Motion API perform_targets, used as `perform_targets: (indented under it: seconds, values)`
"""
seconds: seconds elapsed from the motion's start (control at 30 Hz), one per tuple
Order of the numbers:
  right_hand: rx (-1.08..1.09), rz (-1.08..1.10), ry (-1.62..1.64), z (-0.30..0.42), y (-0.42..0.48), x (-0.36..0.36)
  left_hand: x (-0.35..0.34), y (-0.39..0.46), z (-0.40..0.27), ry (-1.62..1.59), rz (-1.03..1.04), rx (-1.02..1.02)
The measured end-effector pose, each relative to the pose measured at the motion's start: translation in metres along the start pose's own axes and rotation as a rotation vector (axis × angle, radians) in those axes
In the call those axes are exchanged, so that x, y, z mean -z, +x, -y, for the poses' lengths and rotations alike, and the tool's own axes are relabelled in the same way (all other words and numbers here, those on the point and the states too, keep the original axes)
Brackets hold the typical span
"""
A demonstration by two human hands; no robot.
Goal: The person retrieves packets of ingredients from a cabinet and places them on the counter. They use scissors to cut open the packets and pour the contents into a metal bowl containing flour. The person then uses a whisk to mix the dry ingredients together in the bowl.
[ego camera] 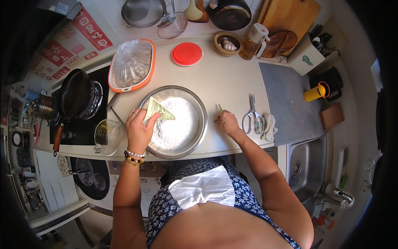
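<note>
My left hand grips a small yellow printed sachet over a stainless steel bowl. The sachet's narrow corner points down toward the white flour-like powder in the bowl. Whether anything is pouring out cannot be made out. To the right of the bowl, my right hand is low over the counter, its fingers pinched on a small pale-yellow strip. Kitchen scissors lie just beyond it, beside a crumpled pale cloth.
Left of the bowl stand a glass measuring jug and a hob with a dark wok. Behind are an orange-rimmed basket holding a plastic bag, a red lid and a garlic bowl. A sink lies at right.
</note>
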State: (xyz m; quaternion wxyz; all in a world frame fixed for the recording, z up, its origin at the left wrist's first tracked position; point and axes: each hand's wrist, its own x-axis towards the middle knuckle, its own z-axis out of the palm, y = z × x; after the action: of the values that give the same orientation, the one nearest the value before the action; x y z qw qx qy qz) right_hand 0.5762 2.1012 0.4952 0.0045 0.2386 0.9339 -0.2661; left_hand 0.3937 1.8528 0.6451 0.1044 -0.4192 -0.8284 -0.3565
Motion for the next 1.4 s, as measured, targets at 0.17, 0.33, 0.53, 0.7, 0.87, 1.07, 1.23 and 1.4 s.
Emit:
perform_targets:
  seconds: [0.17,0.33,0.53,0.7,0.87,1.07,1.23,1.4]
  values:
    - [-0.046,0.047,-0.155,0.000,0.002,-0.007,-0.001,0.000,-0.005,-0.066,-0.079,0.059]
    - [-0.013,0.055,-0.177,0.001,-0.005,-0.005,-0.008,-0.006,0.005,-0.642,-0.167,0.550]
    - [0.031,-0.165,0.266,-0.006,-0.015,0.022,-0.010,-0.024,0.033,-1.849,-0.139,0.975]
    - [-0.010,-0.138,0.811,0.009,-0.020,0.036,-0.012,-0.017,0.014,-2.334,-0.003,1.012]
    - [-0.032,-0.164,1.115,0.064,-0.053,0.064,-0.024,-0.010,0.002,-2.361,0.259,1.052]
    - [-0.221,-0.310,1.182,0.133,-0.123,0.067,-0.035,-0.028,-0.034,-2.001,0.743,1.012]
    - [-0.440,-0.586,1.314,0.180,-0.192,0.036,-0.040,-0.065,-0.051,-1.677,0.973,0.896]
    - [-0.549,-0.832,1.242,0.174,-0.245,-0.001,-0.070,-0.092,-0.087,-1.554,1.294,0.779]
